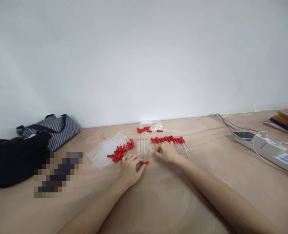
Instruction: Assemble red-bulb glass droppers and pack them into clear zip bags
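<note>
Left hand (pixel 130 169) grip pinches a red cap (pixel 145 162); right hand (pixel 165 151) touches capped droppers (pixel 176 142), grip unclear.

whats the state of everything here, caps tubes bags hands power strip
left hand, palm down on the table, fingertips at a single red cap
right hand, fingers curled on the capped droppers
loose red caps, heaped, unfitted
bare tubes, uncapped, side by side
capped droppers, caps on, in a row
clear bag, flat, looks empty
power strip, plugs in, cables attached
</note>
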A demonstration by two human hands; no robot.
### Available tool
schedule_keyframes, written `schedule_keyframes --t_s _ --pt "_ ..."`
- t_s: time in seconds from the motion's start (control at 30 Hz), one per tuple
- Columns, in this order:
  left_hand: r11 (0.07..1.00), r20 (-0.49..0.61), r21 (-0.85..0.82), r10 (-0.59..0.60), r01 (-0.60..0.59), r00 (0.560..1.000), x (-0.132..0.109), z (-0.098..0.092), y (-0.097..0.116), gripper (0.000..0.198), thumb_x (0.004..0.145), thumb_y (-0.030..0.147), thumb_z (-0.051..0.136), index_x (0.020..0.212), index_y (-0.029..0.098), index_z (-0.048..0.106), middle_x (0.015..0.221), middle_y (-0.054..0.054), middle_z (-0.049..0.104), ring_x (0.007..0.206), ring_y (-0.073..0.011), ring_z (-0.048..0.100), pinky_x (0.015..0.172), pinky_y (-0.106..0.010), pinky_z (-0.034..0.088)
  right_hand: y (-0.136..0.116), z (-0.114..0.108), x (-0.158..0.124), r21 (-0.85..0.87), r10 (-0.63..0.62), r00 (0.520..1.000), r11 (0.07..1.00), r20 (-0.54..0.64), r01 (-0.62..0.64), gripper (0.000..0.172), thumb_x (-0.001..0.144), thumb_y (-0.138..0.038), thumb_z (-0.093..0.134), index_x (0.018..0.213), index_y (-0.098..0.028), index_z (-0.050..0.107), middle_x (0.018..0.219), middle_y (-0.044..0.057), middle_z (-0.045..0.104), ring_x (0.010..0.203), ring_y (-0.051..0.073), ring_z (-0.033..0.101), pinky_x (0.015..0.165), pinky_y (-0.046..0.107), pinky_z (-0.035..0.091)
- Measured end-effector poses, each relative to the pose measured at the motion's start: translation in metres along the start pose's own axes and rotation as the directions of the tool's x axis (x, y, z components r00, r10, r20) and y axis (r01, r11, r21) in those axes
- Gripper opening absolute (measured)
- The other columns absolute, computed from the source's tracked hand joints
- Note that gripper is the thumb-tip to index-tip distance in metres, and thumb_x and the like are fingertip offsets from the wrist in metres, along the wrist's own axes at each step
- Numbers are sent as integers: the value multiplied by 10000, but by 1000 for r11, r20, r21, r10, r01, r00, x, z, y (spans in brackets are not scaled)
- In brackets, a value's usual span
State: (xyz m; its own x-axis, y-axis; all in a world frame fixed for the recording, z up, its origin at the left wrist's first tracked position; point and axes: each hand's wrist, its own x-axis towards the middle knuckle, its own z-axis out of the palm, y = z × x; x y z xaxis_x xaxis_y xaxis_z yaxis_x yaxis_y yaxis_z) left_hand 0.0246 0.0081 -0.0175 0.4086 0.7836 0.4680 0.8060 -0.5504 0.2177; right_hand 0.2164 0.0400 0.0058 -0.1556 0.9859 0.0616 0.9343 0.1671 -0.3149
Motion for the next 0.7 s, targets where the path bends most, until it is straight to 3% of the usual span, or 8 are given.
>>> schedule_keyframes --t_s 0.1,0.23,0.33,0.47,0.57,0.7 --pt "1000 14 -6 -8 8 1000 0 -1 1 103 769 269 534 755 219 624 799 -9 644 811 -193 541 712 -353 311 17 0 -25 -41 -228 973 973 -47 226 158 747 -268 522 667 -179 624 768 43 635 862 195 505 769 331 235" --pt "999 24 -45 12 -11 1000 1 -1 1 130 765 278 541 835 216 631 844 -28 651 831 -203 550 738 -359 364 37 2 -44 -26 -349 934 937 -81 348 126 759 -275 543 690 -191 605 740 9 605 798 160 490 719 311 227" --pt "987 66 -153 62 -51 996 3 1 -1 171 763 293 548 885 211 634 869 -36 644 816 -187 566 734 -322 423 41 4 -46 15 -346 931 937 -115 350 146 756 -351 569 778 -211 605 782 6 589 820 160 481 703 299 233" --pt "979 97 -201 57 -37 994 6 5 -2 149 790 253 515 816 216 657 810 -25 636 776 -166 574 712 -288 445 35 11 -42 47 -270 956 960 -116 277 246 716 -449 600 812 -222 600 854 17 577 865 183 471 708 305 242" --pt "984 93 -175 56 -39 994 7 8 2 142 799 243 509 811 223 649 812 -15 642 798 -176 569 728 -306 433 28 19 -42 50 -226 964 971 -142 235 174 772 -379 549 769 -210 590 864 28 580 876 196 465 741 338 242" --pt "988 74 -150 47 -35 996 8 9 9 102 804 229 503 816 213 603 820 -7 651 808 -185 570 736 -325 417 24 26 -46 26 -240 939 967 -246 254 109 808 -272 499 773 -191 564 921 48 578 911 206 450 831 402 207"
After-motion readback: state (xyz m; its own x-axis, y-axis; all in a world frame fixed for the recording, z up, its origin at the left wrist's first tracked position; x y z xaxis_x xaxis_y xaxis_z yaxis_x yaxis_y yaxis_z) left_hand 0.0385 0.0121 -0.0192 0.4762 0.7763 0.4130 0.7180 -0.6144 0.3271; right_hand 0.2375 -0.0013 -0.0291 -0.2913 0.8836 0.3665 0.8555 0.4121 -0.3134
